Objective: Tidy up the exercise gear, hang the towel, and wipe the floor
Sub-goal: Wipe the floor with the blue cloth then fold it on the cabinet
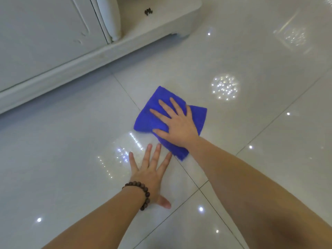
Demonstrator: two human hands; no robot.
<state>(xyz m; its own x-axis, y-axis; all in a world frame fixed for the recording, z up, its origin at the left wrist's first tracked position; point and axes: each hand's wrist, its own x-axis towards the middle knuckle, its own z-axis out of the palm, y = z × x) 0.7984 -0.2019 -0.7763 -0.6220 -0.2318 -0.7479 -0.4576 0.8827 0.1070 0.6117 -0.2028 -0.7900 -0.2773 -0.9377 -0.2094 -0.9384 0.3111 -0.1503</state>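
from the head camera, looking down: we see the right hand (177,125) laid flat on a folded blue cloth (152,114), fingers straight and fanned out, palm pressing the fabric against the glossy pale tiled floor (269,123). nothing is pinched or curled round; the thumb lies along the cloth's near-left edge. the cloth sits near the centre of the view, straddling a dark grout line, with one corner sticking out past the wrist toward us and another reaching out to the right of the hand. the right forearm runs in long and straight from the lower right corner, bare to the frame's edge.

just beside the cloth, on the near-left, the left hand (150,174) is planted on the bare tile, fingers straight and spread, thumb splayed out toward the right. its index fingertip lies close to the cloth's near corner; we cannot tell whether the two touch. a bracelet of dark brown beads (141,193) circles the left wrist, and the forearm comes up from the bottom left.

a white cabinet (45,42) with a moulded base fills the upper left, well apart from both hands. bright ceiling-light reflections dot the tiles.
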